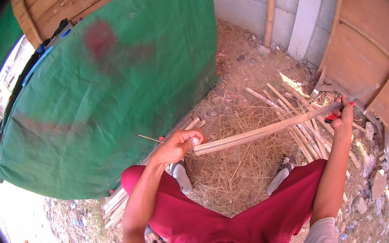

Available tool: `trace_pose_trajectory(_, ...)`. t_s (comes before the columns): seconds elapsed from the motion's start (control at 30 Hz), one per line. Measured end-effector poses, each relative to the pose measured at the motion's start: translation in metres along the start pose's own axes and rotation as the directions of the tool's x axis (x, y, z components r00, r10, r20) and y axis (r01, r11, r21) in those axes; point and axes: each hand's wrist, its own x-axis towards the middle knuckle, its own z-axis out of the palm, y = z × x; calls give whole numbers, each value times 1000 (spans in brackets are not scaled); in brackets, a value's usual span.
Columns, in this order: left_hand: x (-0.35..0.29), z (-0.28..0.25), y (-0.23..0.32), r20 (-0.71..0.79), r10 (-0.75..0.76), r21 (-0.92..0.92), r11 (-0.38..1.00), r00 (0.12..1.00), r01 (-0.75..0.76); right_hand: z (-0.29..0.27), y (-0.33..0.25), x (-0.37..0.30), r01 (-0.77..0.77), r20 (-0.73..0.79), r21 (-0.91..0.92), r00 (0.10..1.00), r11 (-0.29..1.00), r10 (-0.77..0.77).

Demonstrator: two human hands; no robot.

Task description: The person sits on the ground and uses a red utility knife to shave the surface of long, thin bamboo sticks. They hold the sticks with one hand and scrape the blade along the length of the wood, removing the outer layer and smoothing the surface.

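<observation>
My left hand [180, 144] is closed, its fingers curled at the near end of a long split bamboo slat [267, 127]. A thin bamboo stick [149, 138] juts out to the left from behind this hand. The slat slants up to the right across the space over my knees. At its far end my right hand [343, 115] is closed around a knife [333, 118] with a red and black handle, and the slat's end rests against the same hand. The pale blade points up and right, faint against the boards behind.
A large green tarpaulin [110, 90] stands to the left. Several loose bamboo strips [308, 136] lie on straw [227, 170] at the right, and more strips [117, 205] lie by my left knee. Wooden panels [371, 46] close off the right side, with rubble [377, 185] below.
</observation>
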Motion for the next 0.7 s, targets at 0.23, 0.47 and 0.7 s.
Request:
trace_pose_trajectory(0.23, -4, -5, -8, 235, 103, -394, 919, 967, -2, -2, -3, -1, 4, 137, -82, 991, 997, 7)
trace_pose_trajectory(0.47, -11, 0, 0, 250, 69, -541, 837, 966, 80, 6, -4, -7, 27, 89, -25, 996, 999, -24)
trace_pose_trajectory(0.7, -10, 0, -5, 320, 3, -398, 908, 947, 132, 16, -8, -26, 116, 150, -13, 982, 993, -113)
